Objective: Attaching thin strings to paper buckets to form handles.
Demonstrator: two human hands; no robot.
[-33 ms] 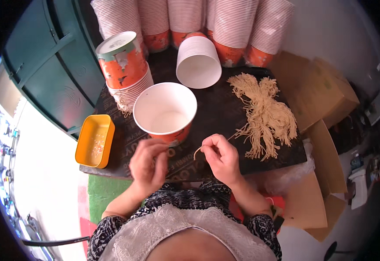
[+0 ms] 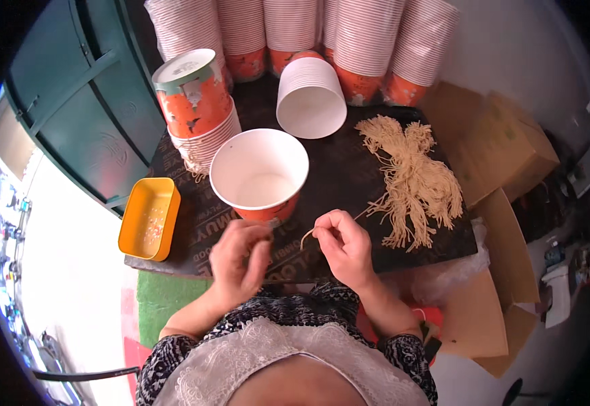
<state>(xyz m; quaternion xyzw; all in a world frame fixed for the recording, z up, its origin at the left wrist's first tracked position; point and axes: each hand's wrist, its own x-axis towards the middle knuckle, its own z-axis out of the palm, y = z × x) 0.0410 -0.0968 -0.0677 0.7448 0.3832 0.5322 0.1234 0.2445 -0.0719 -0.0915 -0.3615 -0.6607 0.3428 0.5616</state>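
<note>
Between the thumb and fingertips of my right hand (image 2: 346,249) is a thin beige string (image 2: 304,239), its short end curving out to the left. From the other side of this hand the string runs toward a large bundle of beige strings (image 2: 413,183). My left hand (image 2: 241,260) is apart from it, thumb and fingers curled in a pinch. Whatever that pinch holds is too small or hidden to name. Just beyond the left hand an orange and white paper bucket (image 2: 260,186) stands upright with its mouth up.
At the left edge of the dark table (image 2: 328,172) sits a yellow tray (image 2: 128,223) with tiny bits in it. An upside-down bucket (image 2: 190,101) tops a stack behind it. Another bucket (image 2: 312,111) lies tilted near wrapped bucket stacks (image 2: 369,34). Cardboard boxes (image 2: 518,145) are at right.
My left hand has shifted slightly right, closer to the string's end. The right hand stays in place with the string.
</note>
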